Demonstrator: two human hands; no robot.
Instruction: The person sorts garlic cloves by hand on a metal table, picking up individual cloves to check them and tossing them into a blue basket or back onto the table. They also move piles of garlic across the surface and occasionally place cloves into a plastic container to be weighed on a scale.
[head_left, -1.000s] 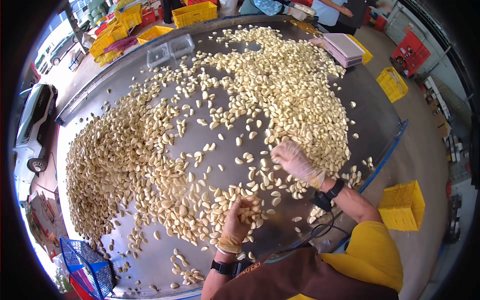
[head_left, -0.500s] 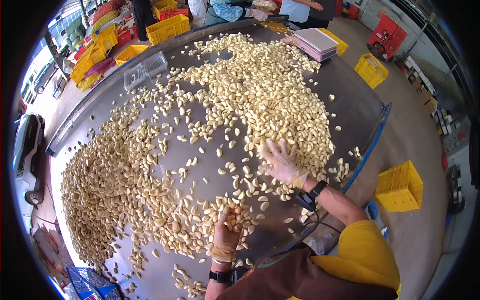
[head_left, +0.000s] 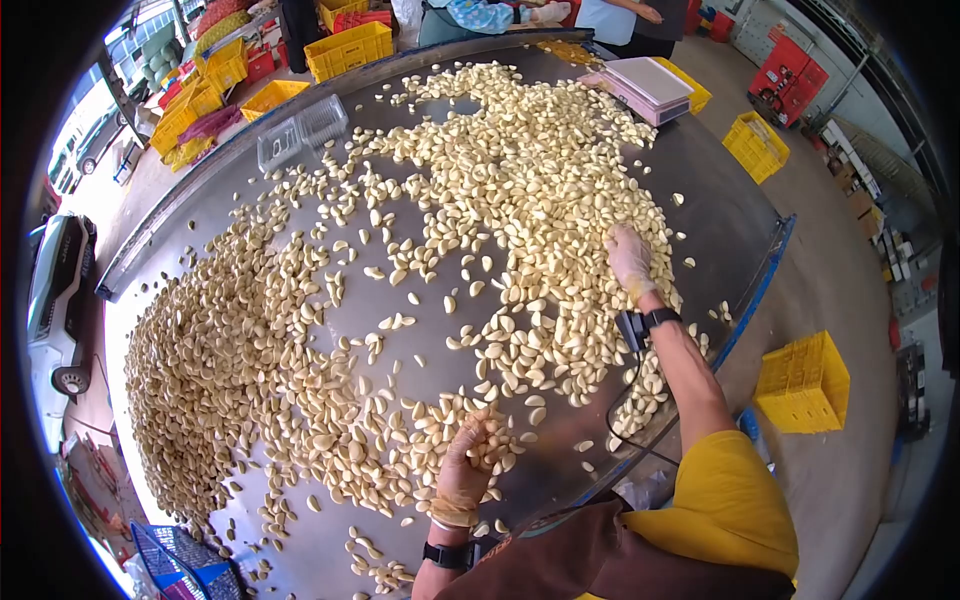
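Pale peeled garlic cloves (head_left: 560, 190) cover much of the metal table (head_left: 715, 200) in a broad heap on the right. My right hand (head_left: 630, 262), in a thin clear glove, rests on that heap's right side, fingers bent down against the cloves and holding none that I can see. Close to the table's front edge, my left hand (head_left: 468, 462), gloved as well, has its fingers curled round a few garlic cloves (head_left: 492, 438). More cloves lie loose about it. A second, darker-looking heap of cloves (head_left: 190, 370) spreads over the left side.
At the far edge stand a weighing scale (head_left: 648, 85) and clear plastic boxes (head_left: 300, 137). A black device (head_left: 633, 328) with a cable is at my right wrist. Yellow crates (head_left: 803, 385) stand around the table, with a blue basket (head_left: 185, 560) at front left. Other people stand opposite.
My right hand has moved away from me and rightward over the heap, its spread fingers now closer together and bent. My left hand stays about the same place. The view has shifted slightly.
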